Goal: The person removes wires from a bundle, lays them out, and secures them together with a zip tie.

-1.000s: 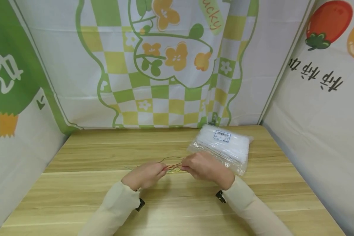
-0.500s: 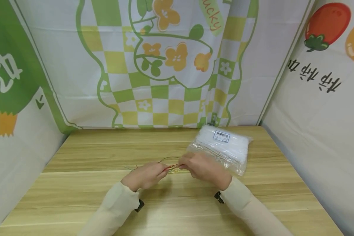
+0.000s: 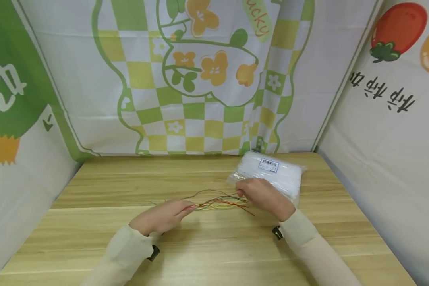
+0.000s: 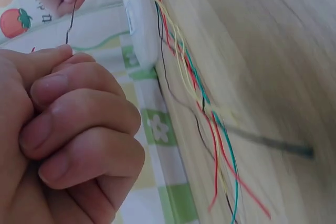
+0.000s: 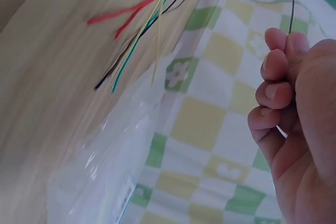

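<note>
- Printed fabric (image 3: pixel 203 127) with green and yellow checks hangs behind a wood-grain tabletop (image 3: pixel 207 254).
- A labelled clear bag (image 3: pixel 289 172) with white contents lies toward the tabletop's right, partly hidden by the right hand (image 3: pixel 263 197).
- Coloured wires (image 3: pixel 219 203), red, yellow, green and black, stretch between both hands over the tabletop.
- The left hand (image 3: pixel 161 216) has curled fingers, its thumb and forefinger pinching a dark wire (image 4: pixel 71 23); whether it also grips the others, I cannot tell.
- The right hand pinches the same dark wire, near the others' loose ends.
</note>
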Tool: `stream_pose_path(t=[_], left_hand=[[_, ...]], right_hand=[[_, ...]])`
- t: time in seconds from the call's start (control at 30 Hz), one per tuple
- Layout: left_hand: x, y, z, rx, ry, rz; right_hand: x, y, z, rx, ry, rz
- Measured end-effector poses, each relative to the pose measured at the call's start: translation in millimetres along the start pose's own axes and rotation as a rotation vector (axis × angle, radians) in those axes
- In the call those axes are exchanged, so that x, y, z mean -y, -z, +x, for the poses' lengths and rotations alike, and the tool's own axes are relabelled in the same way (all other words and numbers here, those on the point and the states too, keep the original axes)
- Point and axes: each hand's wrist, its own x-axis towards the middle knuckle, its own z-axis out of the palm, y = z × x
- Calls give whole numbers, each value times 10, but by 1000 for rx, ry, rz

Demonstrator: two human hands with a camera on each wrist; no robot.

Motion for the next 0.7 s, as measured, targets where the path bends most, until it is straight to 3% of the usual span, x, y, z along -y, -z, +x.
stream_pose_path(t=[0.2, 0.33, 0.6, 0.7], left_hand=[[104, 89, -206, -28, 77, -51], [143, 124, -305, -46, 103, -117], [211, 184, -373, -58, 1, -145], [254, 193, -416, -63, 2, -157]], right_hand=[[-130, -3, -85, 59, -80, 39], [-187, -29, -112, 86, -88, 62], [-212, 6, -116, 85, -76, 55], [-226, 26, -131, 97, -91, 77]])
